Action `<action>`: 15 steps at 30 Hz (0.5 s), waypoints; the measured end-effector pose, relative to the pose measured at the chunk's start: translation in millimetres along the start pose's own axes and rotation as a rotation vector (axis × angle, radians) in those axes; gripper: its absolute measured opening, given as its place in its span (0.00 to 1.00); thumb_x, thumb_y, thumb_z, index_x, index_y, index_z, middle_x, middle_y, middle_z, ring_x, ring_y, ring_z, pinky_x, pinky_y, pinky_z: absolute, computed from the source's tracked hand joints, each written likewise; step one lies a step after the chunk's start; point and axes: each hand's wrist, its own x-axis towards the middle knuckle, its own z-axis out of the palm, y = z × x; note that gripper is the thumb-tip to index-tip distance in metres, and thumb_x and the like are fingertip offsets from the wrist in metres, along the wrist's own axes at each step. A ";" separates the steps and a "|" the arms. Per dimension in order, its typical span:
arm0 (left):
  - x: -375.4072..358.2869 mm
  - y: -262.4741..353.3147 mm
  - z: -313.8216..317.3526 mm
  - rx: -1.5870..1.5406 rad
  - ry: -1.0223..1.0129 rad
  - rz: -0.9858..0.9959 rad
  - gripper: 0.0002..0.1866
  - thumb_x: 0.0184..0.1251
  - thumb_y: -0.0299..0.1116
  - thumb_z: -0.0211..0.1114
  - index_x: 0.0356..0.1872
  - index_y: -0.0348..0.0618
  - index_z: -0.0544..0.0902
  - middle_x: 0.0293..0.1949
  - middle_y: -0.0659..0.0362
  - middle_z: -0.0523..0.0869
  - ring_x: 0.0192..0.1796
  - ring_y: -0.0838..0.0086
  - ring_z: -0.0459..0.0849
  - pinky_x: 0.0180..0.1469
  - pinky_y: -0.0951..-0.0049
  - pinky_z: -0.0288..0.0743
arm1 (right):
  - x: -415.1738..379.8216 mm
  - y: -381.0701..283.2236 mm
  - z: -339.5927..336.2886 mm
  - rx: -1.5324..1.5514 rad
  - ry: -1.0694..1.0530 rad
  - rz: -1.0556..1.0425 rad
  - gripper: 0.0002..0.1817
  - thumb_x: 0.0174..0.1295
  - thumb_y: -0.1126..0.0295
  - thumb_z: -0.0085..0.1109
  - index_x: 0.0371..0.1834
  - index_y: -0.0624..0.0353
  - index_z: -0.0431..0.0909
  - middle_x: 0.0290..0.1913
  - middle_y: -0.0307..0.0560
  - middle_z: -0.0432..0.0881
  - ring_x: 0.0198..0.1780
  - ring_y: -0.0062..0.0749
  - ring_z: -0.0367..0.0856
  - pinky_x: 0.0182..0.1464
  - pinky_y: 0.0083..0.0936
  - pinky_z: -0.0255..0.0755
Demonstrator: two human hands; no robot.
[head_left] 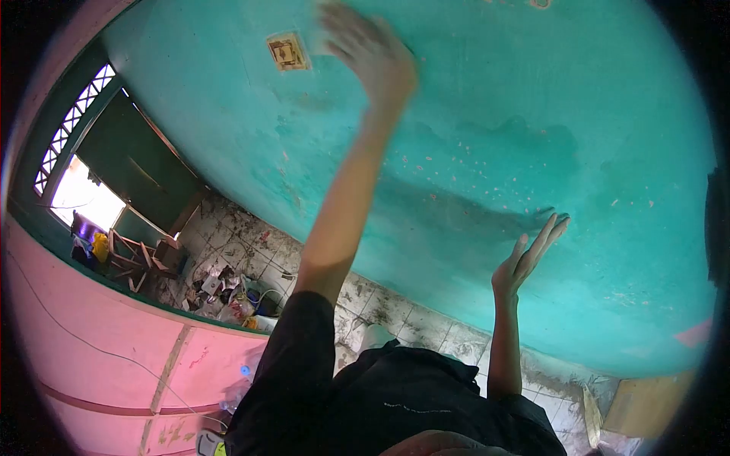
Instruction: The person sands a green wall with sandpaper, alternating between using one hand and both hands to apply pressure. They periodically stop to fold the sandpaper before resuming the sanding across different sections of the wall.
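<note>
My left hand (372,57) is raised high on the turquoise wall (456,99), blurred by motion. Its fingers are stretched out toward the upper left, just right of a square switch plate (288,52) with a worn, brownish face. Lower and to the right, my right hand (530,257) is open, its fingers extended and fingertips right at the wall beside their shadow. Between the two hands the paint has small pale chipped spots (464,163) and darker, damp-looking patches. Nothing shows in my right hand.
A dirty tiled floor (384,308) runs along the wall's foot. Mixed rubbish (228,292) and broken wooden furniture (133,258) lie near a dark green door (137,163). A pink partition (84,327) stands at left, a wooden board (650,403) at lower right.
</note>
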 end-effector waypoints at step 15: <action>2.3 21.8 -11.5 -0.233 0.054 -0.146 0.39 0.78 0.42 0.44 0.78 0.25 0.42 0.80 0.34 0.38 0.82 0.37 0.33 0.79 0.39 0.26 | 7.0 -4.3 2.7 -0.024 -0.013 -0.001 0.37 0.81 0.49 0.32 0.83 0.62 0.41 0.84 0.64 0.30 0.84 0.61 0.28 0.79 0.60 0.31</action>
